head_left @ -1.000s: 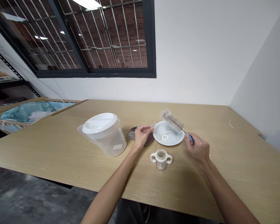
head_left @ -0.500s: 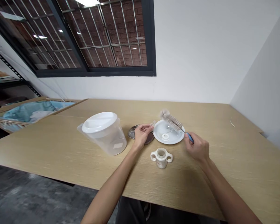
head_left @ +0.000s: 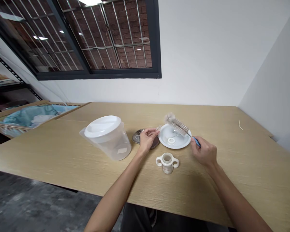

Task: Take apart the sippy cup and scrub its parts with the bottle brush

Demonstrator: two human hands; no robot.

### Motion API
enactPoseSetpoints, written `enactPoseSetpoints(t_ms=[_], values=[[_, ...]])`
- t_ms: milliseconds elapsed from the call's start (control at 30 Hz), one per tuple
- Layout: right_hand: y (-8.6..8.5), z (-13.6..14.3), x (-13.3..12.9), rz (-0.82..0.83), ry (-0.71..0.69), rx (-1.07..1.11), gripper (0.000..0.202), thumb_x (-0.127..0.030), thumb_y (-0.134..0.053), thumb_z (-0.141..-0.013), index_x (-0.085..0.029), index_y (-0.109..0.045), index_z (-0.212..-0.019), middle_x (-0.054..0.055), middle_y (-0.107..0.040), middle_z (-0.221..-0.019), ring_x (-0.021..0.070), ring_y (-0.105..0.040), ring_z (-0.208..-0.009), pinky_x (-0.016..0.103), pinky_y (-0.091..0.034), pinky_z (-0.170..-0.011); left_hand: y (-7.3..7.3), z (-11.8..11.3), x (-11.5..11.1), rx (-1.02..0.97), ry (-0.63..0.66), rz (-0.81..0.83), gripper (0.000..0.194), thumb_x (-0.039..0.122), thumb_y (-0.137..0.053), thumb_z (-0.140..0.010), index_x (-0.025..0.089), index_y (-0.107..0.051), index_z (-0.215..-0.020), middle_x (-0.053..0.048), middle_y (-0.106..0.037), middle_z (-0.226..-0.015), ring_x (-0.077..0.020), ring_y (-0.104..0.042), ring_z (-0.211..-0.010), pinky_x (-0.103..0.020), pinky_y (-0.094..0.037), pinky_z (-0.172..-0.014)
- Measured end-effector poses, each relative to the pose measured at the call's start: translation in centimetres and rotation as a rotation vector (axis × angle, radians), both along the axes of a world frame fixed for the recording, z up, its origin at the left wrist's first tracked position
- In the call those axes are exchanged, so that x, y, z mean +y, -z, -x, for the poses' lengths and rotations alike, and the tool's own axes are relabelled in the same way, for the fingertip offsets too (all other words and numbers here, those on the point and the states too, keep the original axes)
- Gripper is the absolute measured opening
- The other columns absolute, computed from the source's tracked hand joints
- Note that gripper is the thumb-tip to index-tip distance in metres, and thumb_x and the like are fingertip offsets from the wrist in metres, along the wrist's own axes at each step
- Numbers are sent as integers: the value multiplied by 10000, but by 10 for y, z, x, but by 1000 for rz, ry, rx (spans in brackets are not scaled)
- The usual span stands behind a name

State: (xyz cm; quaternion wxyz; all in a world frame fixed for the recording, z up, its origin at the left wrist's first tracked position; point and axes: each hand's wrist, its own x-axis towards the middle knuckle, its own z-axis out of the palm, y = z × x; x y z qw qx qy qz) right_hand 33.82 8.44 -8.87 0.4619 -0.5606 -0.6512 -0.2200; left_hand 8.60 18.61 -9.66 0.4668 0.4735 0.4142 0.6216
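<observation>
My right hand (head_left: 205, 149) is closed round the blue handle of a bottle brush (head_left: 178, 125), whose pale bristles stand over the white plate (head_left: 168, 130). Pinched in the fingertips of my left hand (head_left: 148, 138) is a small clear piece (head_left: 159, 127) that looks like a bottle nipple; my fingers hide part of it. Below that hand lies a round metal dish (head_left: 136, 136), partly covered. On the plate rests a white ring (head_left: 171, 141). A small baby bottle (head_left: 167, 164) with two white handles stands upright and uncapped in front of the plate.
Left of my hands stands a clear plastic pitcher (head_left: 111, 145) with a white lid. A wooden crib-like frame (head_left: 70, 112) with blue cloth adjoins the table (head_left: 62, 151) at the far left. A thin pale strip (head_left: 240, 125) lies at the right, near the wall.
Almost nothing differs. Both hands keep their holds, and the brush has shifted very slightly left; the bottle, plate and pitcher stay in place.
</observation>
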Motion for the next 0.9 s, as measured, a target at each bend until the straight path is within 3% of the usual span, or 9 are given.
enactPoseSetpoints(t_ms=[700, 900], values=[[0, -2, -1, 14, 5, 10, 250, -315, -522, -953, -174, -700, -847, -28, -592, -581, 83, -521, -511, 220, -300, -502, -1, 0, 0, 6, -4, -18, 466, 415, -907, -559, 133, -673, -847, -101, -731, -885, -189, -697, -806, -291, -529, -792], [3, -2, 1, 34, -6, -42, 260, -329, -521, -952, -175, -715, -875, -7, -652, -649, 86, -546, -539, 224, -314, -521, -2, -1, -2, 21, 17, -35, 479, 441, -904, -553, 140, -674, -845, -99, -734, -873, -205, -698, -815, -316, -533, -811]])
